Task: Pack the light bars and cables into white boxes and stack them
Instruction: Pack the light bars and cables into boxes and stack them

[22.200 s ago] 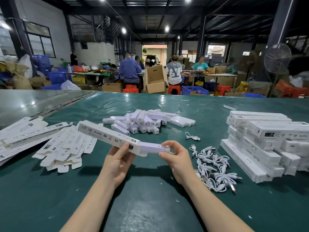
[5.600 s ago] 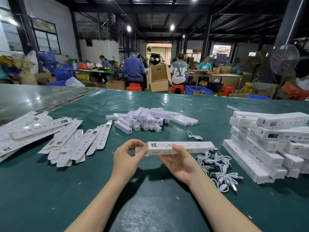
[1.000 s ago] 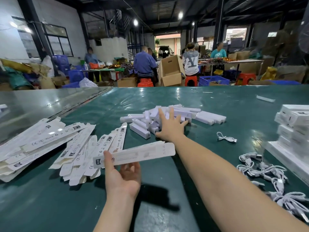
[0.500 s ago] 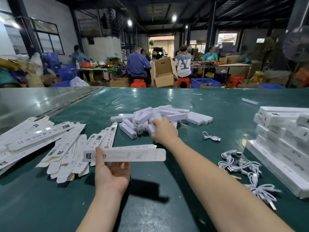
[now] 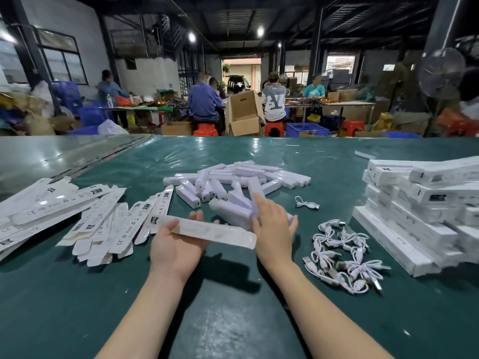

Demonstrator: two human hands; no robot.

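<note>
My left hand (image 5: 178,246), palm up above the green desk (image 5: 233,314), grasps a long white box (image 5: 210,231) between thumb and fingers, just in front of the pile of light bars (image 5: 233,174). My right hand (image 5: 274,225), blurred, is closed on one light bar (image 5: 255,189) at the pile's near edge. Coiled white cables (image 5: 342,255) lie to its right, beside the stack of packed boxes (image 5: 420,213), and flat unfolded boxes (image 5: 103,224) lie on the left.
</note>
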